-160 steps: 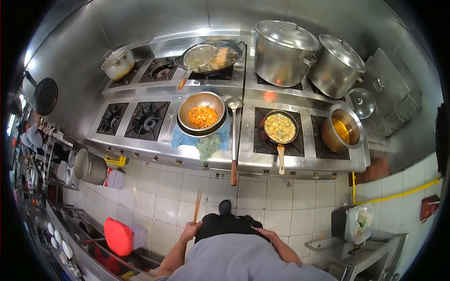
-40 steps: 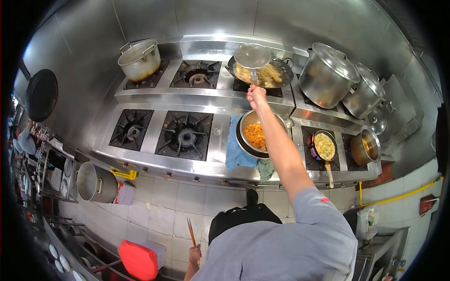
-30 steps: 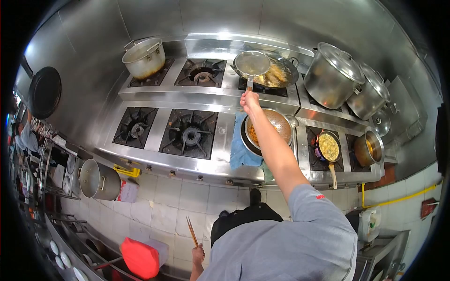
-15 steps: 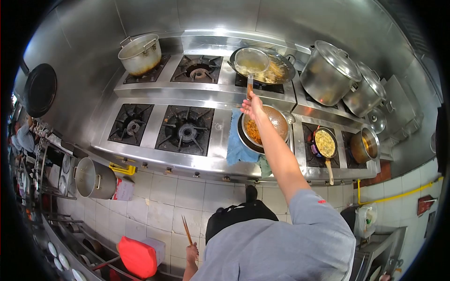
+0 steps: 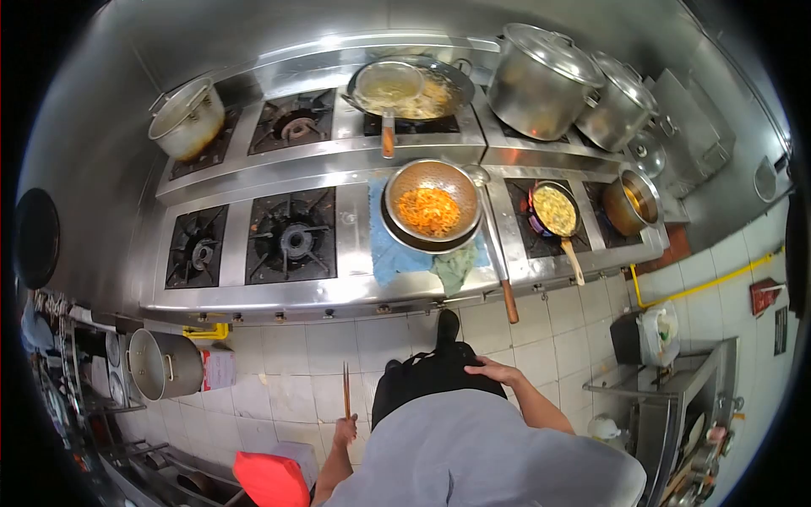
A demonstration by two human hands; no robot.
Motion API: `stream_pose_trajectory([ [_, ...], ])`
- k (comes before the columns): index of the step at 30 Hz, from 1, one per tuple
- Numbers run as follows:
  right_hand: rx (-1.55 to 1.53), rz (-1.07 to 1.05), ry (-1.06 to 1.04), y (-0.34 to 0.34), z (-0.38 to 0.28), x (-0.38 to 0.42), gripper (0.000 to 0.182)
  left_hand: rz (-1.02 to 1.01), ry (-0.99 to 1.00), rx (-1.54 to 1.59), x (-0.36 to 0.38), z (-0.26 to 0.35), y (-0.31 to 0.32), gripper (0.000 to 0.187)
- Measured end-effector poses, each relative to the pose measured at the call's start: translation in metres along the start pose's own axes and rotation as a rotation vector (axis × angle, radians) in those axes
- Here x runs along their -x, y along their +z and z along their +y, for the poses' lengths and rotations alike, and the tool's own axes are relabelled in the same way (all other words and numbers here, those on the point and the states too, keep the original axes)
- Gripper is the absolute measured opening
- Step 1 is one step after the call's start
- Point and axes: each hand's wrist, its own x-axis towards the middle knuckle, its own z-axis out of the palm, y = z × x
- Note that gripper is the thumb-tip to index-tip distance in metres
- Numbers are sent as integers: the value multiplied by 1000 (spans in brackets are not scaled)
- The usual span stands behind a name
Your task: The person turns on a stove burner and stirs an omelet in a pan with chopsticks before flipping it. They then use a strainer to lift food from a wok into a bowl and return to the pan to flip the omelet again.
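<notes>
My left hand (image 5: 345,431) is closed around a pair of long chopsticks (image 5: 346,390), their tips pointing up and away over the floor. My right hand (image 5: 494,370) rests at the dark trousers by my hip, fingers stretched out and holding nothing. On the back burner, a strainer (image 5: 389,82) sits in a wok (image 5: 460,83) of frying food, its wooden handle toward me. In front of it, a perforated metal bowl (image 5: 437,174) of orange shreds (image 5: 429,211) is set over another vessel on a blue cloth (image 5: 383,253).
A frying pan (image 5: 555,211) with yellow food sits over a flame, beside a deep pot (image 5: 623,203). A long-handled ladle (image 5: 497,245) lies right of the bowl. Large lidded pots (image 5: 541,80) stand at back right. A red-topped stool (image 5: 270,480) and a big pot (image 5: 165,363) are on the floor.
My right hand has let go of the strainer handle and drawn back to my hip. The strainer stays in the wok. The view has shifted; my left hand still grips the chopsticks.
</notes>
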Motion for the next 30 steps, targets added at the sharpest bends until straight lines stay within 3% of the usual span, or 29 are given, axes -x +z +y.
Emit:
stream_pose_trajectory([
  [2,-276,-148,310,-16,-14,51,98,10,15,-43,-18,9,-5,39],
  [5,-429,-142,277,-25,52,42,92,19,119,-7,-29,51,-14,39],
  [6,-432,-112,190,-31,83,28,82,58,143,-20,-23,69,-14,38],
  [9,-418,185,103,-56,160,5,59,54,174,72,-8,104,-10,33],
  [12,-726,516,-8,-113,214,-12,38,81,162,89,19,122,9,32],
  [15,-1095,757,-131,-207,232,-36,33,85,111,126,38,112,37,31],
  [16,-1199,747,-318,-233,231,-38,36,83,102,125,45,107,50,31],
  [20,-1062,816,-339,-313,135,-21,69,39,52,64,60,68,107,33],
  [23,-950,753,-556,-325,65,-24,42,-5,29,-62,73,51,152,33],
  [25,-761,666,-494,-323,45,-29,27,29,94,-175,112,68,189,33],
  [27,-886,499,-494,-304,41,-37,20,-4,98,-175,120,70,211,34],
  [28,-838,489,-456,-301,36,-15,26,-22,102,-170,123,74,221,34],
  [30,-500,762,-506,-327,73,-33,31,-8,80,-123,131,81,234,35],
])
